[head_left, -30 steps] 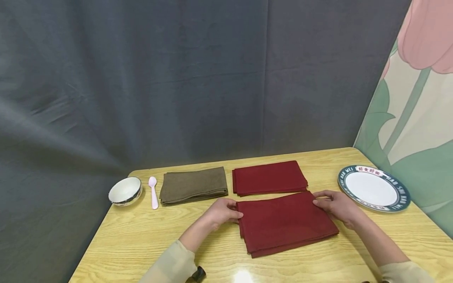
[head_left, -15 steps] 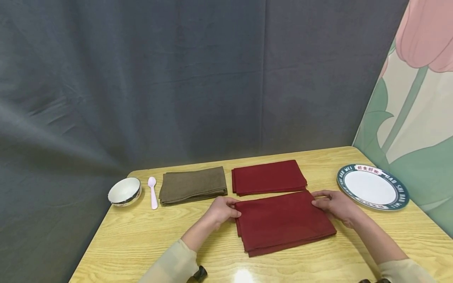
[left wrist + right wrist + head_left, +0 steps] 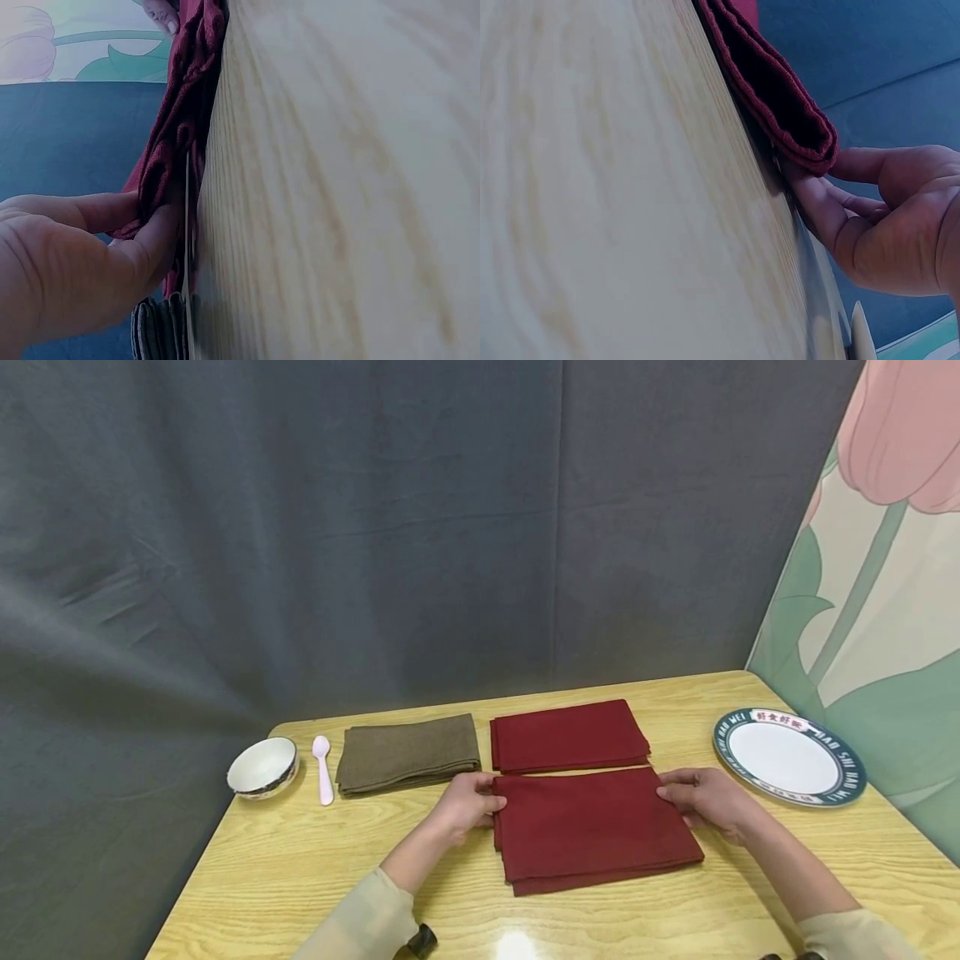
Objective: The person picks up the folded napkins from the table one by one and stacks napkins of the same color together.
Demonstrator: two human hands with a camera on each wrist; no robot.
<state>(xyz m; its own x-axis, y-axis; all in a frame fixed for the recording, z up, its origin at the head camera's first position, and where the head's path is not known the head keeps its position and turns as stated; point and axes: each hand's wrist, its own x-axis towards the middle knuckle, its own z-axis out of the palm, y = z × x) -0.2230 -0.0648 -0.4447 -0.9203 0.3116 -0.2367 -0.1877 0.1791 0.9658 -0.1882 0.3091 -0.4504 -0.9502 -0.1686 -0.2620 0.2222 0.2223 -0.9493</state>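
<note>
Your left hand [image 3: 463, 806] pinched the left edge of a folded, rectangular, dark red cloth [image 3: 596, 827], with the thumb on top and the fingers curled beneath. Your right hand [image 3: 708, 797] gripped the opposite edge near its far corner, again with the thumb above and fingers underneath. You had that cloth stretched fairly flat between your hands, low over the pale, wood-grained table [image 3: 300, 885]; whether its whole underside touched the tabletop, you could not tell. Its layers showed along the near and left edges, slightly out of line with each other.

Just beyond it lay a second folded, rectangular, dark red cloth [image 3: 570, 739], a thin strip of wood showing between the two. Just past your left fingers was a folded, brown, rectangular cloth [image 3: 411, 752]. Left of that, you had a small, pale pink spoon [image 3: 323, 772], its handle pointing towards you, then a round white bowl [image 3: 262, 768] with a dark-patterned outside, near the table's left edge. To the right of your right hand sat a round white plate [image 3: 787, 758] with a dark green, lettered rim.

Light beige sleeves [image 3: 367, 918] covered your forearms. A dark blue-grey curtain [image 3: 412, 527] hung behind the table.
</note>
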